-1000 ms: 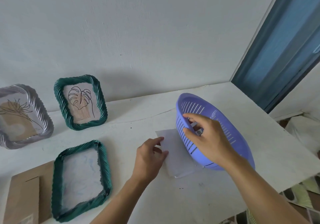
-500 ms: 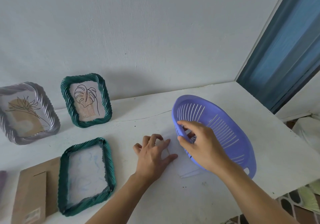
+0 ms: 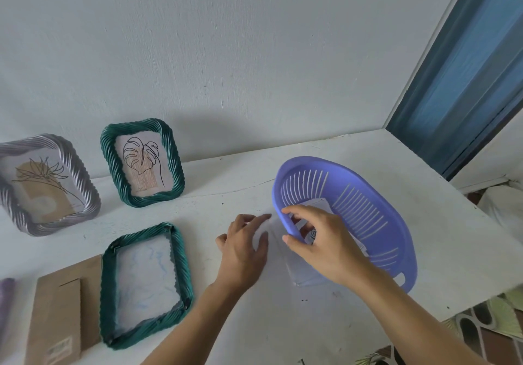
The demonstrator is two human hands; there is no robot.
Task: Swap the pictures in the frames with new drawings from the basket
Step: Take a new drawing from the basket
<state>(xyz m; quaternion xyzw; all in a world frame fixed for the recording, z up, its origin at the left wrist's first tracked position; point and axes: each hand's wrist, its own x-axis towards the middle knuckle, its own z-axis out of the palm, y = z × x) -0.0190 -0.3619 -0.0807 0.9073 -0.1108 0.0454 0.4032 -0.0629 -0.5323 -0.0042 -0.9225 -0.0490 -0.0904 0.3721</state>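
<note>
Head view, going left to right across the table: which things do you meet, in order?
silver frame → standing green frame → left hand → purple basket

White table, purple basket, upright silver frame, upright green frame, flat green frame, cardboard backing, paper sheet
</note>
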